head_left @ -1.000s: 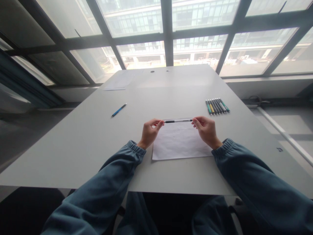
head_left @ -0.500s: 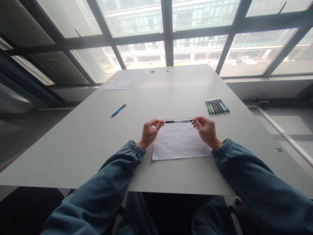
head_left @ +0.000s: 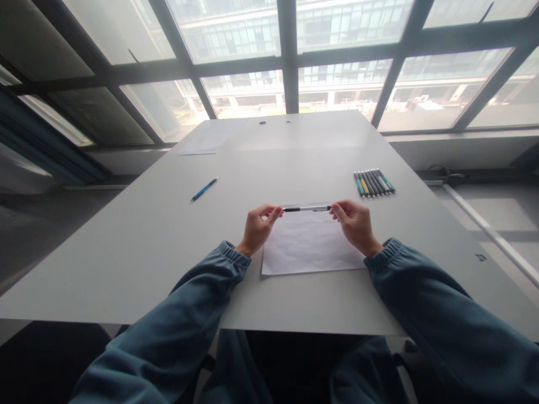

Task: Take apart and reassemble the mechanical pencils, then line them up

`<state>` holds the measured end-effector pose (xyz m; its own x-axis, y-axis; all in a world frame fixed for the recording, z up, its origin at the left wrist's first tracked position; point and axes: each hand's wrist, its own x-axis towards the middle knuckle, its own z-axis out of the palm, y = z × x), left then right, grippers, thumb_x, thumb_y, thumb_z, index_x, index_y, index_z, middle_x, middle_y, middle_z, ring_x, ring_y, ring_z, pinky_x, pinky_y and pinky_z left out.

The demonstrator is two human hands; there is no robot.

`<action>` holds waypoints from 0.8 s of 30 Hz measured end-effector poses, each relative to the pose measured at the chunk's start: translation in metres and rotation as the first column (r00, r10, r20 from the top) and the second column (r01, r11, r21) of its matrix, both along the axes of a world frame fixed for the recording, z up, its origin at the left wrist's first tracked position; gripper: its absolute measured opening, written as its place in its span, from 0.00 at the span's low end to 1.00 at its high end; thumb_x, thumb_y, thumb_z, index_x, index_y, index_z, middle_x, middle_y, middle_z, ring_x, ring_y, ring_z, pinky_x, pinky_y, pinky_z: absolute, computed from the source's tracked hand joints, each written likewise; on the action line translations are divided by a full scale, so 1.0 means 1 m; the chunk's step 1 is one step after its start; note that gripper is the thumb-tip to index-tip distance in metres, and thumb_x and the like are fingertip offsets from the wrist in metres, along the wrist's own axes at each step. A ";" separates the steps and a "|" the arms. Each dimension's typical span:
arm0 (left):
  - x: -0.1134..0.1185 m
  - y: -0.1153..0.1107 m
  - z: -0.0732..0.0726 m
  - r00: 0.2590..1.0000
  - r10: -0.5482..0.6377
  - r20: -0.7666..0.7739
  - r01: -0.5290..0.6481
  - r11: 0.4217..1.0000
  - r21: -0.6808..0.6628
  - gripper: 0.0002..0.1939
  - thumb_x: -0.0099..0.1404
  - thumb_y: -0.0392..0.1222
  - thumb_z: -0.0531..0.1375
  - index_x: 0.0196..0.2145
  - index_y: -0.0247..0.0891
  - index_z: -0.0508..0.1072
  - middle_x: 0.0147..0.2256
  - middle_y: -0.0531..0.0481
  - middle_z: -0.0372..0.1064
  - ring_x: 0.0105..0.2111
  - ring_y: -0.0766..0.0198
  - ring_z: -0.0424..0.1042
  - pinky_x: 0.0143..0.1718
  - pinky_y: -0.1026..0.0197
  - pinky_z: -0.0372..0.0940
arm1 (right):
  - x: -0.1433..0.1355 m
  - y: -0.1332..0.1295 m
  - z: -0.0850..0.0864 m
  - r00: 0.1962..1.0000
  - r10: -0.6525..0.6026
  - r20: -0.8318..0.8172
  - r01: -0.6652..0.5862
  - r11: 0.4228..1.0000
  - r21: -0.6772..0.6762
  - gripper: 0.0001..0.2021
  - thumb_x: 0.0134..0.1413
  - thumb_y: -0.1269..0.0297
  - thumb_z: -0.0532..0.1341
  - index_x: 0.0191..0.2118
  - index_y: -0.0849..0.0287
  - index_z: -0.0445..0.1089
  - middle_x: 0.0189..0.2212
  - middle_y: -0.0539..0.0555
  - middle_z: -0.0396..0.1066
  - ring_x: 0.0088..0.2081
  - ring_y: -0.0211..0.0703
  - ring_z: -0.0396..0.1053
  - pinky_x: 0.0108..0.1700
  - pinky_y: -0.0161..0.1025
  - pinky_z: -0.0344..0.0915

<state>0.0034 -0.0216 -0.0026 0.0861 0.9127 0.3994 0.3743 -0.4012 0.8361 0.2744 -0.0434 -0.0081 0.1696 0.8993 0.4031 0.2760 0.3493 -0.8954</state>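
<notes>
A clear pen with a black grip (head_left: 306,208) is held level between my two hands, over the far part of a white sheet of paper (head_left: 312,247). My left hand (head_left: 260,225) pinches its left end between thumb and fingers. The right end, with the clip near it, is pinched by my right hand (head_left: 354,223). Beyond my right hand, several pens (head_left: 374,183) lie side by side in a row, mostly black, with green and yellow ones among them. A single blue pen (head_left: 204,189) lies slanted to the left.
The white table (head_left: 138,252) reaches back to the windows. Thin papers (head_left: 201,140) lie at its far left, and two small round spots show near the far edge. A small dark mark (head_left: 480,257) is on the table at the right.
The pen between my hands has rolled slightly, so its clip now shows lower along the barrel. Both hands stay in place.
</notes>
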 end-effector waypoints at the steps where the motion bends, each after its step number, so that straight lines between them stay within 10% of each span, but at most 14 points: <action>1: 0.000 0.000 0.000 1.000 0.000 0.000 0.000 1.000 -0.001 0.20 0.67 0.58 0.62 0.32 0.37 0.81 0.31 0.46 0.80 0.34 0.58 0.78 0.41 0.57 0.69 | 0.000 0.000 0.000 1.000 -0.001 0.002 0.001 1.000 0.000 0.18 0.59 0.48 0.64 0.31 0.59 0.75 0.25 0.54 0.76 0.25 0.40 0.71 0.29 0.38 0.69; 24: 0.000 0.001 -0.001 1.000 -0.013 0.022 0.013 1.000 -0.009 0.20 0.68 0.56 0.62 0.31 0.37 0.80 0.30 0.46 0.79 0.33 0.59 0.77 0.41 0.58 0.69 | 0.000 -0.001 0.001 1.000 0.009 0.017 -0.009 1.000 0.004 0.18 0.60 0.48 0.64 0.29 0.59 0.74 0.24 0.53 0.75 0.24 0.39 0.70 0.28 0.36 0.67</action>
